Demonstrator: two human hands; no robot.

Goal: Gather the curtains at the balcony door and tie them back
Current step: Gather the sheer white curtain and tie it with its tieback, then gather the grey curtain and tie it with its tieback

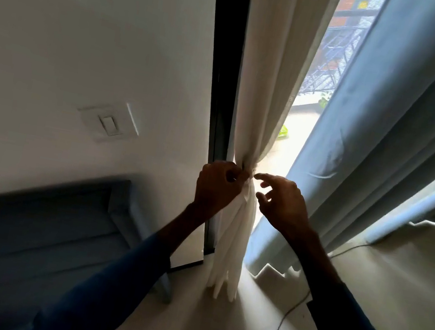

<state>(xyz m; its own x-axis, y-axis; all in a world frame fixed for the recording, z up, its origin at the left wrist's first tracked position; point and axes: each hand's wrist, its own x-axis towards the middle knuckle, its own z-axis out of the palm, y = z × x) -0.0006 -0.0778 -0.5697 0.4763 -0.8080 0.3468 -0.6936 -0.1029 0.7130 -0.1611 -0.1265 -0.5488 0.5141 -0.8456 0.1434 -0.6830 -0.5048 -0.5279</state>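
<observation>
A white curtain (264,91) hangs beside the dark door frame (225,49) and is bunched tight at a knot-like waist (249,167). Below the waist its folds (230,248) fall to the floor. My left hand (217,186) grips the bunched cloth at the waist from the left. My right hand (281,200) hovers just right of the waist with its fingers spread and loosely bent, holding nothing. A blue-grey curtain (383,141) hangs to the right, apart from both hands. Whether a tie band circles the waist cannot be told.
A wall switch (109,122) sits on the white wall at left. A dark blue sofa (24,232) stands at lower left. A thin cable (292,309) runs across the pale floor at right. The balcony railing (334,57) shows between the curtains.
</observation>
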